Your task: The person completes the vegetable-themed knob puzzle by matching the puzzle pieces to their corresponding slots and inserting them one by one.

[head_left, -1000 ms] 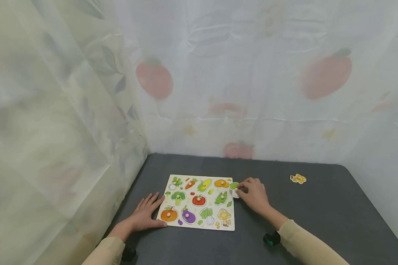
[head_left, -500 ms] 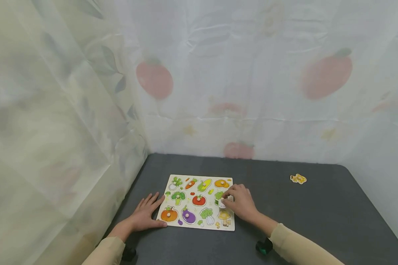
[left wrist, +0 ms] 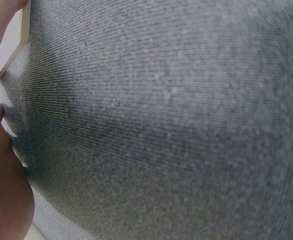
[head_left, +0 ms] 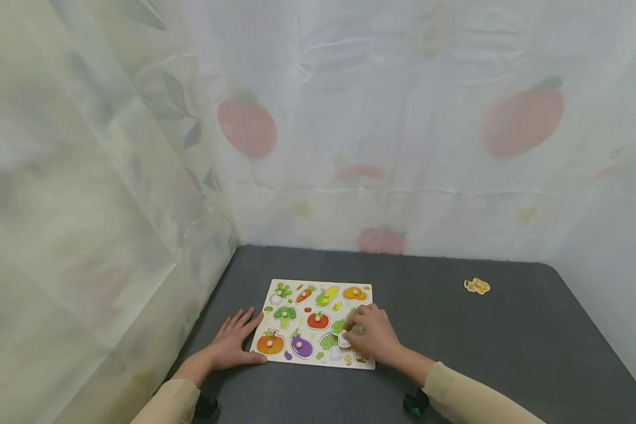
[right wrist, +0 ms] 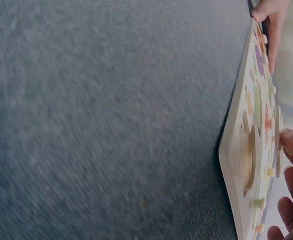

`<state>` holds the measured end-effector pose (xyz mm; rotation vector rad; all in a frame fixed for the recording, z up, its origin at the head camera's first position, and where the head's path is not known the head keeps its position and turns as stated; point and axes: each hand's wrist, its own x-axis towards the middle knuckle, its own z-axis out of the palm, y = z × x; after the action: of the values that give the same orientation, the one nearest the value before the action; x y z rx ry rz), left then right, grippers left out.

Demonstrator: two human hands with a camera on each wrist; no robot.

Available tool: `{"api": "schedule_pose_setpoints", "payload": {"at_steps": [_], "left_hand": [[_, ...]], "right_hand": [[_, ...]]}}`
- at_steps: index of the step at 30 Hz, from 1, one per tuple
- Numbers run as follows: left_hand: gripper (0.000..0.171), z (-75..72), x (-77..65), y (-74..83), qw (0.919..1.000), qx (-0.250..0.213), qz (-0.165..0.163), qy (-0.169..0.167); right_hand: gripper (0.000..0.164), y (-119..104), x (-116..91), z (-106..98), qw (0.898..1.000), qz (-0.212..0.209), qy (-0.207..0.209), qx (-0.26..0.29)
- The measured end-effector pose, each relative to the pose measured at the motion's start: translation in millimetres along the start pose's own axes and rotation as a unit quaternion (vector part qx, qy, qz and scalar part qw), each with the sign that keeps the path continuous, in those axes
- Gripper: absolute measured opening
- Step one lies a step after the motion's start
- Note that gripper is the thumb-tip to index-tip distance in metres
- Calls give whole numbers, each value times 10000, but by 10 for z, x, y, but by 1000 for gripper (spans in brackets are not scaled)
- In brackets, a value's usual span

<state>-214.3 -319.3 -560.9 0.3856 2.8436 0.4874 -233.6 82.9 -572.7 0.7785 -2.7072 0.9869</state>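
A pale wooden vegetable puzzle board (head_left: pixel 318 358) lies on the dark table. My left hand (head_left: pixel 232 340) rests at its left edge, fingers spread and thumb along the near left corner. Between thumb and fingertips, my right hand (head_left: pixel 373 334) pinches a green-and-white bok choy puzzle piece (head_left: pixel 338 326). Seen edge-on in the right wrist view, the piece (right wrist: pixel 278 117) is raised above the board's face. It is just above and right of the bok choy recess (head_left: pixel 331 346), overlapping its corner in the head view. My right hand partly covers the pea and mushroom spots.
Knobbed pieces such as the tomato (head_left: pixel 318 321), eggplant (head_left: pixel 301 346) and pumpkin (head_left: pixel 270 343) sit in the board. A yellow mushroom piece (head_left: pixel 477 286) lies on the table (head_left: pixel 509 341) at the far right. Printed curtains (head_left: pixel 418 129) hang behind and at the sides.
My right hand has carried the bok choy piece from beside the board's right edge leftward and nearer, over the board. My left hand has stayed in place.
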Motion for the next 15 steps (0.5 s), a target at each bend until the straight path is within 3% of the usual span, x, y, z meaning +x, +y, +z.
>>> {"api": "schedule_pose_setpoints", "payload": {"at_steps": [15], "left_hand": [[114, 4, 13, -16, 9999, -109, 4, -18]], "right_hand": [[4, -114, -48, 107, 9992, -257, -255, -166]]}}
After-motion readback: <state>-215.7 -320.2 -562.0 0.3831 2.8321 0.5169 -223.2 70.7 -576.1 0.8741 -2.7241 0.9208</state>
